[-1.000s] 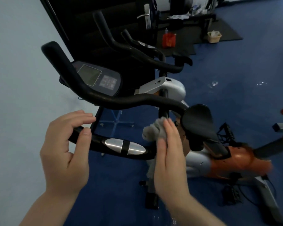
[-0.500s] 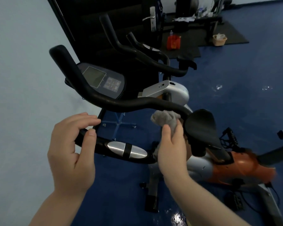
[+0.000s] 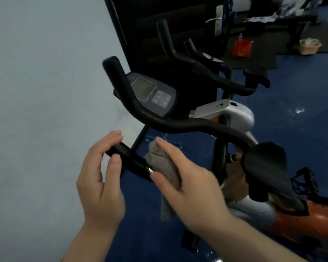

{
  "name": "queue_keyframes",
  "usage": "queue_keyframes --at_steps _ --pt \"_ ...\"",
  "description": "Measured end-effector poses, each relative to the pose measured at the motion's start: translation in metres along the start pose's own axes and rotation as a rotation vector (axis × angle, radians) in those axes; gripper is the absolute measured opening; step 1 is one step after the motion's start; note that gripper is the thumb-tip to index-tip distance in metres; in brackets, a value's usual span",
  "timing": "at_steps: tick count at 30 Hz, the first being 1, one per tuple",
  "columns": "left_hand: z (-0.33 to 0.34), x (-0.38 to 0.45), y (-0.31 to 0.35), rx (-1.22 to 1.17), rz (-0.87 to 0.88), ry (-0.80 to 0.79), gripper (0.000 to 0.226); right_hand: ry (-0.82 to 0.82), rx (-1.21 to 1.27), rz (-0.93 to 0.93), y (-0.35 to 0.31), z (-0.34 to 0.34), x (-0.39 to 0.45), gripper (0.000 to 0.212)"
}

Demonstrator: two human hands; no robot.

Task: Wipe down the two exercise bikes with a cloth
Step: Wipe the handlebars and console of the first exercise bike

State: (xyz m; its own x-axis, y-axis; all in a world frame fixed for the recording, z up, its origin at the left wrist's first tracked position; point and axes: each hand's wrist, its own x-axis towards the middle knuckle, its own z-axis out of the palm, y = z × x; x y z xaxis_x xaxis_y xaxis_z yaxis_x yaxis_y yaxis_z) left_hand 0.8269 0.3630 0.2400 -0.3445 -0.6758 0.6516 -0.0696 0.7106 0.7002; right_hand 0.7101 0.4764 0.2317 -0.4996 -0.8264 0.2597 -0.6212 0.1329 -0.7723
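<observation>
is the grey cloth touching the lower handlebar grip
Touching. In the head view the right hand presses the grey cloth around the lower handlebar grip, covering its metal sensor. The left hand pinches the grip's end.

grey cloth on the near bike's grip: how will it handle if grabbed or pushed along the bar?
Probably floppy: the cloth bunches under the right hand and a loose tail hangs below the handlebar grip. Likely light, since a few fingers pin it. It should drape around the bar rather than slide off, though the tail could snag.
</observation>
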Motion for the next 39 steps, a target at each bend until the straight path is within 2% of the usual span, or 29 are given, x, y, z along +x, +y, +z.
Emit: queue_keyframes --at_steps 3,8,9,12,14,16,18,21,23,25,29,32,35,36,38,39 --pt "-0.004 -0.015 0.004 0.023 -0.055 -0.012 0.041 -0.126 -0.095 0.023 0.001 -0.009 0.007 0.045" --pt "0.0 -0.022 0.014 -0.009 -0.143 -0.009 0.043 -0.143 -0.134 -0.149 -0.035 0.024 0.043 0.029" --pt "0.001 -0.024 0.015 -0.023 -0.162 -0.007 0.044 -0.138 -0.15 -0.15 -0.036 0.026 0.041 0.031" --pt "0.003 -0.026 0.018 -0.061 -0.195 -0.033 0.044 -0.14 -0.222 -0.198 -0.028 0.019 0.016 0.058" --pt "0.004 -0.025 0.018 -0.06 -0.205 -0.031 0.044 -0.175 -0.16 -0.178 -0.023 0.012 0.017 0.066" --pt "0.005 -0.026 0.021 -0.081 -0.221 -0.02 0.045 -0.228 0.006 -0.095 -0.027 0.013 0.039 0.052" --pt "0.004 -0.026 0.022 -0.118 -0.24 0.013 0.047 -0.208 0.165 -0.084 -0.041 0.023 0.062 0.039" --pt "0.002 -0.029 0.025 -0.139 -0.288 0.09 0.049 -0.205 0.242 -0.303 -0.051 0.027 0.062 0.039" --pt "-0.001 -0.031 0.024 -0.094 -0.283 0.114 0.049 -0.218 0.083 -0.491 -0.039 0.016 0.059 0.044" --pt "-0.005 -0.032 0.025 -0.065 -0.251 0.113 0.049 -0.23 -0.026 -0.584 -0.029 0.008 0.067 0.047" --pt "-0.006 -0.029 0.024 -0.051 -0.263 0.13 0.045 -0.263 0.069 -0.459 -0.052 0.022 0.085 0.031" --pt "-0.008 -0.025 0.023 -0.016 -0.239 0.139 0.042 -0.242 0.135 -0.417 -0.042 0.021 0.074 0.035" --pt "-0.009 -0.019 0.022 0.029 -0.175 0.092 0.043 -0.244 0.282 -0.231 -0.033 0.015 0.067 0.027" --pt "-0.007 -0.015 0.021 0.05 -0.159 0.079 0.043 -0.23 0.308 -0.175 -0.034 0.02 0.071 0.03" --pt "-0.005 -0.008 0.019 0.096 -0.126 0.031 0.042 -0.197 0.218 -0.153 -0.035 0.026 0.074 0.039" --pt "-0.004 -0.004 0.018 0.106 -0.102 0.002 0.041 -0.191 0.037 -0.211 -0.031 0.025 0.071 0.04"
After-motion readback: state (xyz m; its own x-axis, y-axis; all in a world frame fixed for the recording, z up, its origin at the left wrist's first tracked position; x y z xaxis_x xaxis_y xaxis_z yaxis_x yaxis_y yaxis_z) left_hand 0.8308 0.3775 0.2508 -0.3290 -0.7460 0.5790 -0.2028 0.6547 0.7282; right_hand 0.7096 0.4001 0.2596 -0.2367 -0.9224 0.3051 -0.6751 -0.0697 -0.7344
